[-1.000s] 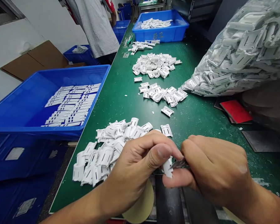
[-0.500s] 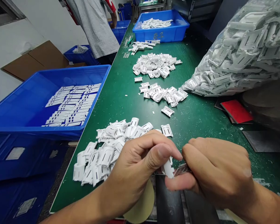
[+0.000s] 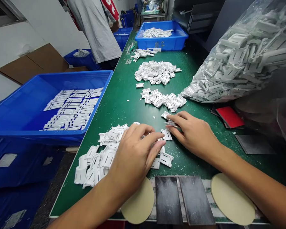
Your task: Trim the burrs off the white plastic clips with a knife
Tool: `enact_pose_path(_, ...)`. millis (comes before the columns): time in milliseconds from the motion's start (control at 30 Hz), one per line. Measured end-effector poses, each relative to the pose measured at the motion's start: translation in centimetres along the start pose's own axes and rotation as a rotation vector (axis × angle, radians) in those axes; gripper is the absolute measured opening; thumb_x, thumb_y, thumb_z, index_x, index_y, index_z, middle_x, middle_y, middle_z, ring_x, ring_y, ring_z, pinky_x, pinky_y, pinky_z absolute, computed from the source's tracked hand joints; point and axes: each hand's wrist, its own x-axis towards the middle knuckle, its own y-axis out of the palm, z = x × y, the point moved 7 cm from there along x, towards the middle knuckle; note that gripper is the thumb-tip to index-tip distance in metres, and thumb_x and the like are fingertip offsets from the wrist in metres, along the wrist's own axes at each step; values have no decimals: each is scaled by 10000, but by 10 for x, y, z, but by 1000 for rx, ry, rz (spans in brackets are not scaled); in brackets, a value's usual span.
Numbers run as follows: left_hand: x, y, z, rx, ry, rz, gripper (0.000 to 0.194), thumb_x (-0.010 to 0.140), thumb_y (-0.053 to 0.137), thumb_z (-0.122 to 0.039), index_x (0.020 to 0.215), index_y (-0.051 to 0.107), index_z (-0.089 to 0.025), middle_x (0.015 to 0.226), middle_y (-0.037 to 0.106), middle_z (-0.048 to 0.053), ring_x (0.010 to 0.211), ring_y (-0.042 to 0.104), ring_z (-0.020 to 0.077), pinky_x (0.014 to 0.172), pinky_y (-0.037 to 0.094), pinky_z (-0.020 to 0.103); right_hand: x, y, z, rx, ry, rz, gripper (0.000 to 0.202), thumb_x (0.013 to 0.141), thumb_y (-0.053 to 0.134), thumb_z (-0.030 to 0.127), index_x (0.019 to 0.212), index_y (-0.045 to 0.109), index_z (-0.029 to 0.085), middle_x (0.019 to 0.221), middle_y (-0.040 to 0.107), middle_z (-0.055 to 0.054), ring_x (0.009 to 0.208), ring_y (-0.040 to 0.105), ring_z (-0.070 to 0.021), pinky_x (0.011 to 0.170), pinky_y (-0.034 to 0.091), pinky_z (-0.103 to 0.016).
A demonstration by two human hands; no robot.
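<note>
My left hand (image 3: 139,146) hovers over the right side of the near pile of curved white plastic parts (image 3: 107,156). Its fingers are bent, with a small gap between thumb and index tips and no part visible in it. Farther forward, my right hand (image 3: 193,130) pinches a thin metal blade (image 3: 172,123) between thumb and fingers. Its index fingertip touches a small slotted white plastic part (image 3: 165,115) on the green table. Another slotted part (image 3: 166,135) lies between the hands, and one more (image 3: 166,159) rests below them.
More white parts form heaps (image 3: 154,72) along the green table (image 3: 124,111). A blue bin (image 3: 162,43) stands at the far end, another (image 3: 50,132) at left. A full clear bag (image 3: 238,63) leans at right. Dark plates (image 3: 169,200) and a beige disc (image 3: 232,198) line the front edge.
My hands have parted; the white part they held together is out of them. The right hand has moved forward to a part on the table, the left back over the pile.
</note>
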Motion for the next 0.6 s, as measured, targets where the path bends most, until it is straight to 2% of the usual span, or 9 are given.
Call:
enact_pose_path(100, -1, 0, 0, -9, 14, -1, 210, 990, 559, -259, 1133, 700, -196, 1027, 655, 78, 944, 547, 246, 821, 438, 423, 0, 5, 2, 15, -1, 40, 263, 998, 494, 392, 1137, 684, 275, 1166, 656, -58, 867, 666, -213, 598, 360, -295)
enact_pose_path(233, -3, 1, -3, 37, 59, 20, 179, 971, 594, -269, 1105, 694, -204, 1044, 670, 73, 952, 564, 251, 819, 422, 429, -5, 2, 13, 184, -116, 86, 182, 963, 539, 296, 947, 709, 233, 968, 690, -34, 813, 650, -176, 666, 416, -283)
enact_pose_path(300, -3, 2, -7, 88, 87, 34, 186, 956, 621, -311, 1099, 691, -216, 1071, 681, 70, 970, 573, 263, 822, 405, 443, -4, -1, 16, 251, -168, 109, 159, 940, 548, 235, 924, 707, 237, 891, 694, -6, 806, 648, -159, 696, 436, -267)
enact_pose_path(367, -4, 5, -13, 140, 142, 69, 236, 940, 636, -391, 1103, 686, -227, 1137, 687, 69, 1021, 573, 285, 845, 383, 471, 0, -6, 11, 253, -151, 57, 175, 938, 537, 212, 1004, 698, 232, 932, 699, -6, 853, 650, -162, 734, 449, -267)
enact_pose_path(433, -5, 11, -20, 187, 223, 131, 285, 936, 624, -457, 1118, 679, -245, 1209, 681, 62, 1092, 558, 307, 873, 360, 497, 6, -11, 0, 171, -75, -35, 271, 956, 518, 229, 1191, 653, 230, 1094, 684, -36, 936, 652, -188, 756, 454, -289)
enact_pose_path(500, -8, 18, -25, 234, 290, 178, 268, 955, 598, -440, 1144, 672, -264, 1263, 673, 47, 1143, 545, 311, 888, 346, 506, 11, -11, -12, 20, 7, -81, 383, 969, 511, 276, 1347, 571, 263, 1261, 629, -58, 960, 656, -217, 710, 444, -311)
enact_pose_path(600, -9, 23, -24, 319, 314, 151, 184, 981, 577, -317, 1120, 684, -262, 1220, 700, 38, 1116, 567, 299, 866, 349, 489, 16, -3, -22, -113, 52, -46, 370, 965, 526, 334, 1327, 593, 295, 1329, 598, -61, 863, 668, -225, 607, 386, -317)
